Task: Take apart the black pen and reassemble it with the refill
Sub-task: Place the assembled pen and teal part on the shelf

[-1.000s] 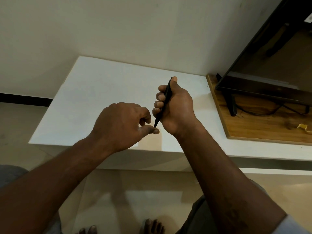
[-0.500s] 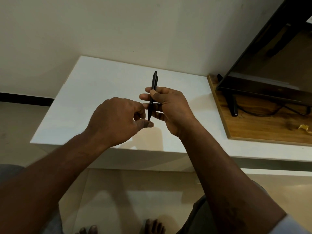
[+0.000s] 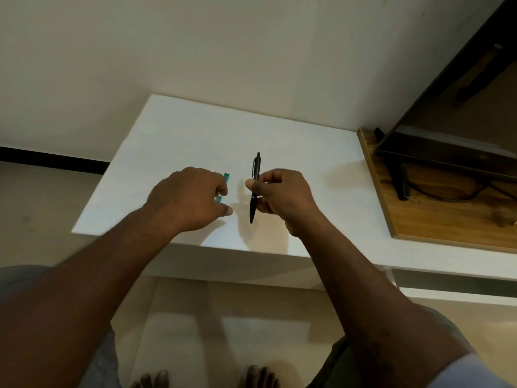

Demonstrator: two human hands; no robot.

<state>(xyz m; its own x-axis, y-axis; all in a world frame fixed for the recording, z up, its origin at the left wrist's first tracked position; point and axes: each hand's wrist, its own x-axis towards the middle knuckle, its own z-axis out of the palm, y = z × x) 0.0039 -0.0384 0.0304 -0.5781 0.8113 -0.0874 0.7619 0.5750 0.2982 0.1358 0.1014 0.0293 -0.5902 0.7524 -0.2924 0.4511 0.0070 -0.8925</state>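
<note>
Right hand (image 3: 282, 197) and left hand (image 3: 187, 200) hover side by side, apart, above the white table (image 3: 181, 135). At the far right, a dark screen (image 3: 447, 130) stands on a wooden board (image 3: 447, 219). Thumb and fingers of the right hand pinch the black pen (image 3: 256, 166) mid-barrel, nearly upright, tip toward the near edge. Curled left fingers grip a teal piece (image 3: 227, 177), thin and mostly hidden.

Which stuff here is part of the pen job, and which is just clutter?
In the job:
- black pen, held in right hand
- teal stick, likely the refill, in left hand

Lying about:
- TV
- wooden board
</note>
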